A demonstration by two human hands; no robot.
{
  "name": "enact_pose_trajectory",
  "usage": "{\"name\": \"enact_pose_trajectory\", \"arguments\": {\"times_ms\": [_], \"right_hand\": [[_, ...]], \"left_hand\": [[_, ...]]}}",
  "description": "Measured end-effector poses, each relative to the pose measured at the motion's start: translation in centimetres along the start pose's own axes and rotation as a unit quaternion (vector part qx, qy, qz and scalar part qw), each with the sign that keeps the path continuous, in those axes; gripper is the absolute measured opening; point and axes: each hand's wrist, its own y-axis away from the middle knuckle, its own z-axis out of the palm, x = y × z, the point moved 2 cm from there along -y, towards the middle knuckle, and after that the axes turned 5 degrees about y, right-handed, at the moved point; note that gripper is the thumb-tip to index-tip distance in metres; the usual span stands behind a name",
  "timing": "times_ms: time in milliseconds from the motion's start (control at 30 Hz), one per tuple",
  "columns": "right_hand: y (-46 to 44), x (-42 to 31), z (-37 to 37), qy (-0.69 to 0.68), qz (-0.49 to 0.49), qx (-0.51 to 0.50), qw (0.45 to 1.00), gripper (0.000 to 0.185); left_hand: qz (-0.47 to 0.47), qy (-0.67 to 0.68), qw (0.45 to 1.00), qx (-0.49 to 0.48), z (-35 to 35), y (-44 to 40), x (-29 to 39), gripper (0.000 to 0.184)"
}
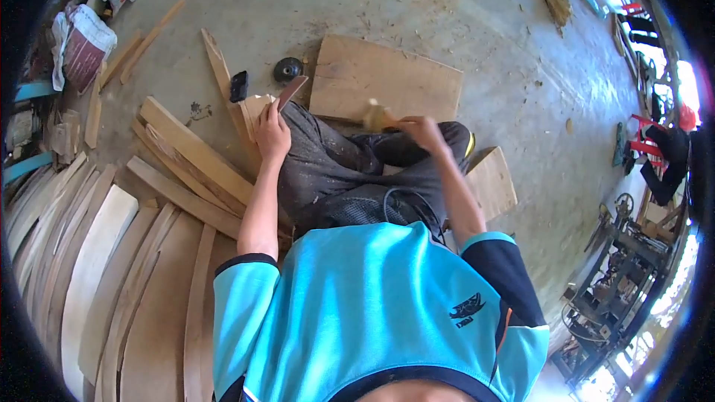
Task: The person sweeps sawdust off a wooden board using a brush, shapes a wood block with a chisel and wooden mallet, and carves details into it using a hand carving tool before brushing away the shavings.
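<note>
My left hand (273, 134) is closed at my knee, its fingers round a thin reddish-brown strip (294, 91) that points up and right. Close beside those fingers is the end of a pale wood piece (257, 106). In my right hand (423, 134) is the handle of a small tool (378, 116), held over my lap; its pale head is blurred by motion. Just beyond my legs a wide wooden board (386, 78) lies flat on the floor.
A black round object (287, 70) and a small black object (239, 86) are ahead of my left hand. Long planks (175, 275) fill the left side. A wood block (492, 184) lies by my right knee. Metal machinery (614, 283) stands at far right.
</note>
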Motion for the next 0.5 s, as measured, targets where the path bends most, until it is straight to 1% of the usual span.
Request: {"name": "enact_pose_trajectory", "arguments": {"times_ms": [33, 67, 100, 133, 167, 200, 233, 267, 300, 333, 367, 400, 433, 500], "right_hand": [[-0.1, -1.0, 2.0, -0.023, 0.063, -0.057, 0.996, 0.019], [-0.2, -2.3, 3.2, 0.001, -0.07, -0.032, 0.997, 0.02], [-0.4, -2.3, 4.3, -0.008, -0.05, -0.064, 0.997, 0.022], [-0.3, -3.4, 3.6, -0.045, -0.034, -0.072, 0.996, 0.023], [-0.2, -4.2, 1.9, -0.083, -0.016, -0.078, 0.993, 0.024], [-0.2, -4.4, -0.3, -0.004, 0.114, -0.101, 0.988, 0.023], [-0.4, -1.6, -1.5, -0.028, 0.117, -0.067, 0.99, 0.023], [-0.2, 0.0, -3.8, -0.092, 0.205, -0.032, 0.974, 0.024], [-0.1, 2.6, -6.0, -0.088, 0.198, 0.024, 0.976, 0.024], [0.6, 3.1, -8.6, -0.073, 0.165, 0.084, 0.98, 0.025], [0.9, 4.8, -10.4, -0.017, 0.266, 0.135, 0.954, 0.027], [1.2, 5.7, -11.7, -0.036, 0.277, 0.157, 0.947, 0.026], [1.0, 9.3, -12.1, 0.0, 0.261, 0.166, 0.951, 0.025], [0.6, 9.1, -12.2, 0.017, 0.295, 0.093, 0.951, 0.025]], "left_hand": [[-0.004, 0.003, 1.0, 0.001, 0.3, 0.1, 0.2, 0.03], [-0.001, 0.011, 1.0, 0.004, 0.4, 0.1, 0.1, 0.03], [0.004, 0.016, 1.0, 0.005, 0.0, 0.2, -0.1, 0.031], [-0.015, 0.033, 0.999, -0.005, -0.4, 0.1, 0.2, 0.031], [-0.014, 0.027, 1.0, -0.006, -0.5, 0.2, 0.1, 0.031], [-0.011, 0.026, 1.0, -0.012, -0.5, 0.2, 0.0, 0.032], [-0.009, 0.027, 0.999, -0.017, -0.3, 0.2, 0.0, 0.033], [-0.017, 0.023, 0.999, -0.021, -0.4, 0.1, 0.1, 0.032], [-0.021, 0.027, 0.999, -0.018, -0.4, 0.0, 0.3, 0.032], [-0.011, 0.014, 1.0, -0.012, -0.4, 0.0, 0.4, 0.032], [-0.005, -0.001, 1.0, -0.005, -0.5, 0.1, 0.4, 0.032], [-0.016, -0.003, 1.0, 0.001, -0.5, 0.2, 0.3, 0.032], [-0.02, 0.009, 1.0, 0.001, -0.5, 0.1, 0.4, 0.032], [-0.029, 0.011, 1.0, 0.002, -0.5, 0.4, 0.1, 0.031]]}}
